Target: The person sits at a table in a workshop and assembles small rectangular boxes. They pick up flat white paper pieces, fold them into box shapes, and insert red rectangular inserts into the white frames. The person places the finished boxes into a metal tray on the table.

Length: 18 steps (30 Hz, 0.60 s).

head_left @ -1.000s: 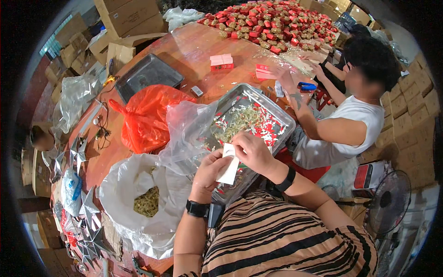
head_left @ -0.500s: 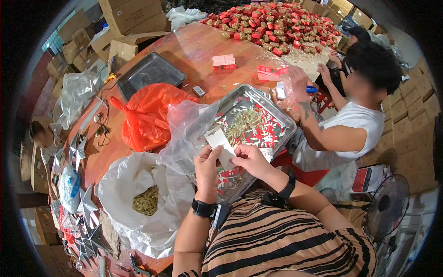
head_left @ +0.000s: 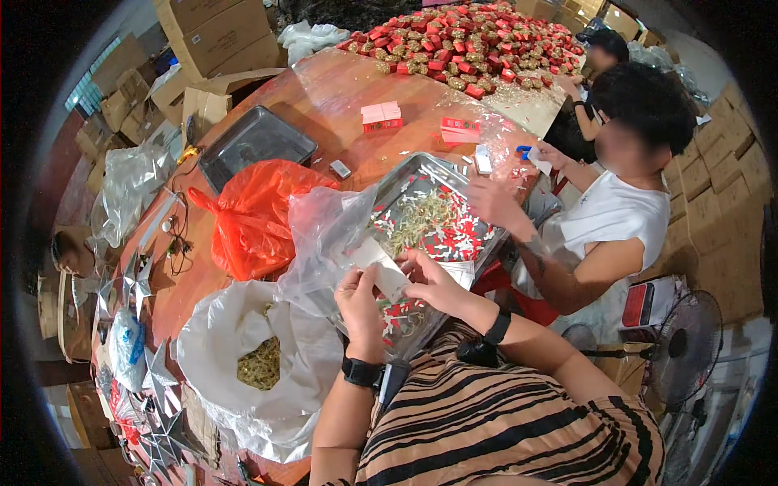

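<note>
A small white card (head_left: 382, 269) is pinched between both my hands, above the near part of a metal tray (head_left: 438, 163). My left hand (head_left: 361, 312) grips its lower left edge with thumb and fingers. On the right side of the card, my right hand (head_left: 433, 285) closes its thumb and fingertips. Under and beyond my hands, the tray holds pale shredded strips (head_left: 417, 225) and small red and white paper pieces (head_left: 463, 235). Left of my left hand stands a white sack (head_left: 207, 336) with gold-green shreds (head_left: 259, 364) inside. A clear plastic bag (head_left: 324, 223) overlaps the tray's left side.
A red-orange plastic bag (head_left: 259, 202) and an empty dark tray (head_left: 258, 146) lie to the left. Stacked red-and-white cards (head_left: 381, 121) lie farther back, before a heap of red and gold pieces (head_left: 470, 44). A co-worker's hand (head_left: 493, 202) is at the tray's right edge.
The card has tilted and shifted slightly in my fingers. The co-worker's near hand has come down to the tray's edge, and their other hand now holds a white piece.
</note>
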### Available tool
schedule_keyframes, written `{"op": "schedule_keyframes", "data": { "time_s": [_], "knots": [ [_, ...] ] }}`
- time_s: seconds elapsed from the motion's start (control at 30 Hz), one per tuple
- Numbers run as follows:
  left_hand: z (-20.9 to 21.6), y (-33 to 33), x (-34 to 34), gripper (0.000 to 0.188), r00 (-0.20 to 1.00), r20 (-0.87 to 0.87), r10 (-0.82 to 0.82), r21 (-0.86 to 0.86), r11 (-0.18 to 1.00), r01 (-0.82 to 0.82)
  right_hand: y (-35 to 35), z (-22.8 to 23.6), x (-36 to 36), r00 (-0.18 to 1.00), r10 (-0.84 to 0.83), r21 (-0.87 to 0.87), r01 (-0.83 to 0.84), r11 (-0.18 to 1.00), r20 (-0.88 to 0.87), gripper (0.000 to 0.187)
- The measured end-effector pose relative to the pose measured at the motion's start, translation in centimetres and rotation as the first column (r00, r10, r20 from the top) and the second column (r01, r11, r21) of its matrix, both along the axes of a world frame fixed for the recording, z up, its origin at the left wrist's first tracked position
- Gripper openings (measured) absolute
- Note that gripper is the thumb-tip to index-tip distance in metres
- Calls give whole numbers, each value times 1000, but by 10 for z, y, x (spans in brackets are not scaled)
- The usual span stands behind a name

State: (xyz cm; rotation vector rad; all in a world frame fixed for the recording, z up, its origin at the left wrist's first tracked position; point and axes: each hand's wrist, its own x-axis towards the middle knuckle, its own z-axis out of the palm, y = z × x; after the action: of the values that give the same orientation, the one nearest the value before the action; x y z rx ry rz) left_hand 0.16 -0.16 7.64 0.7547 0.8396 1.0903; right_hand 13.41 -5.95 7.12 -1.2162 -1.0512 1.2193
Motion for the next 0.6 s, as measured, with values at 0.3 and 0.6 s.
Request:
{"op": "schedule_keyframes", "data": {
  "time_s": [0.3, 0.6],
  "knots": [
    [-1, 0, -4, 8, 997, 52, -50, -227, 972, 60, -10, 18, -4, 854, -123, 329, -59, 943, 505, 14],
    [-7, -1, -13, 19, 917, 25, -397, -101, 912, 398, 15, 25, 9, 964, -125, 200, 78, 977, 236, 8]
  ]
}}
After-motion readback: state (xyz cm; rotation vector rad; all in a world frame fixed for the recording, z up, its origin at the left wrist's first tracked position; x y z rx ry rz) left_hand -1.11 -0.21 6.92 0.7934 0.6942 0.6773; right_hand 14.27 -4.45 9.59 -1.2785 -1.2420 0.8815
